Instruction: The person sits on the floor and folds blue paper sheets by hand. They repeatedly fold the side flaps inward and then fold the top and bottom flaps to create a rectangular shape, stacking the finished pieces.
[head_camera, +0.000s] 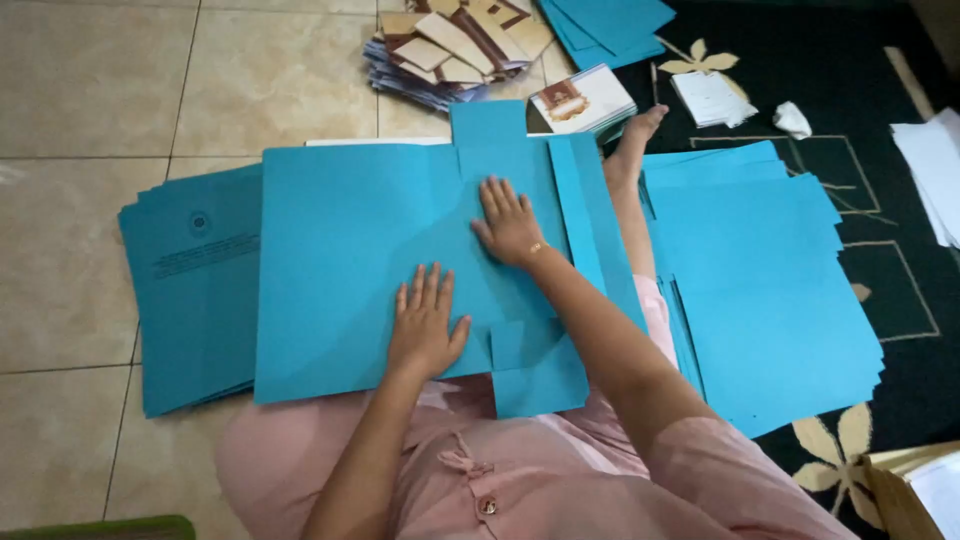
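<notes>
Across the lap, over the tiled floor (80, 90): blue card folder blank (340, 260) pinned flat by left hand (425, 325) and right hand (510, 222), both spread wide, gripping nothing; probably light, semi-stiff, creasable, so best lifted by edges or flaps.

1 blue card folder (350, 260), unfolded and lying flat across the person's lap, partly over the tiled floor. Surface plain, matte. 1 short tab projects from the top edge, 1 from the bottom edge; 1 long narrow flap runs down the right side. Both hands rest flat on it.
</notes>
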